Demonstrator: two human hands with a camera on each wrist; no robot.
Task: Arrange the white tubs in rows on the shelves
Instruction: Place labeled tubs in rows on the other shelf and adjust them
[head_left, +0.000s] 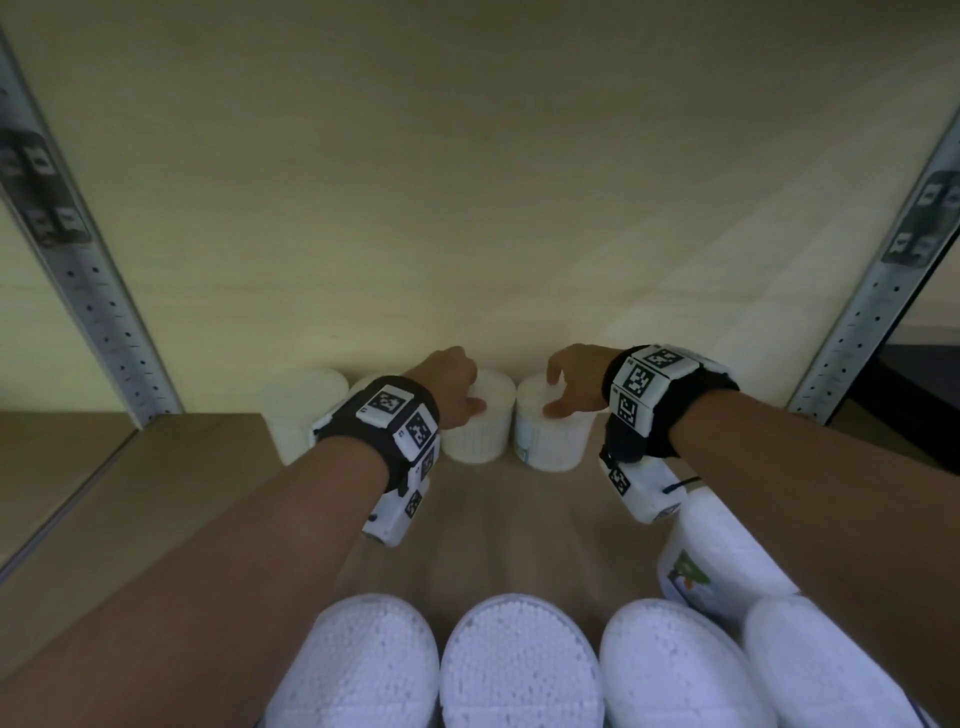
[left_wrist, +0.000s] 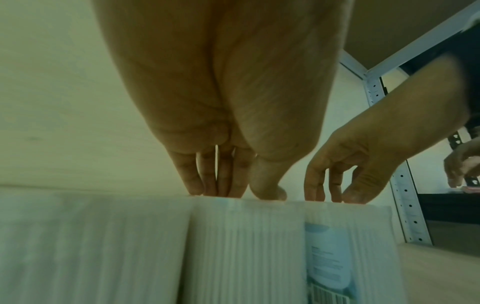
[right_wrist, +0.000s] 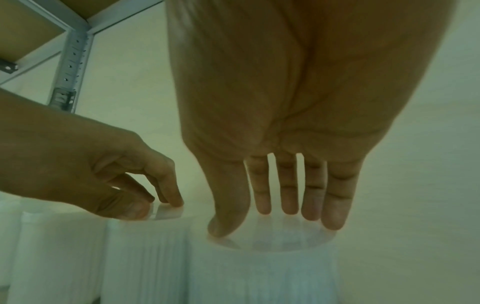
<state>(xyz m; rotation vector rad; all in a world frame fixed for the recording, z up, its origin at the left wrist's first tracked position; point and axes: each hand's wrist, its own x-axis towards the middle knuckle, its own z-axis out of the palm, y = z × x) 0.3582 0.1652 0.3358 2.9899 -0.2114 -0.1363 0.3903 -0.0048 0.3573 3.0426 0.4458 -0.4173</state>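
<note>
Several white ribbed tubs stand in a row against the back wall of the shelf (head_left: 156, 519). My left hand (head_left: 462, 395) grips one tub (head_left: 480, 431) from above, thumb on the near rim and fingers over the top. Right beside it, my right hand (head_left: 558, 395) grips a tub with a blue label (head_left: 553, 441) the same way. The left wrist view shows my left hand (left_wrist: 239, 192) on its tub (left_wrist: 246, 246) and the blue label (left_wrist: 327, 257) on the neighbouring tub. In the right wrist view my right hand (right_wrist: 265, 224) spans the lid of its tub (right_wrist: 259, 273).
Another tub (head_left: 304, 410) stands at the back left, and one more is half hidden behind my left wrist. Several tubs (head_left: 519, 665) line the front edge, and a labelled one (head_left: 722, 556) lies near my right forearm. Perforated metal uprights (head_left: 98, 312) (head_left: 872, 301) frame the bay.
</note>
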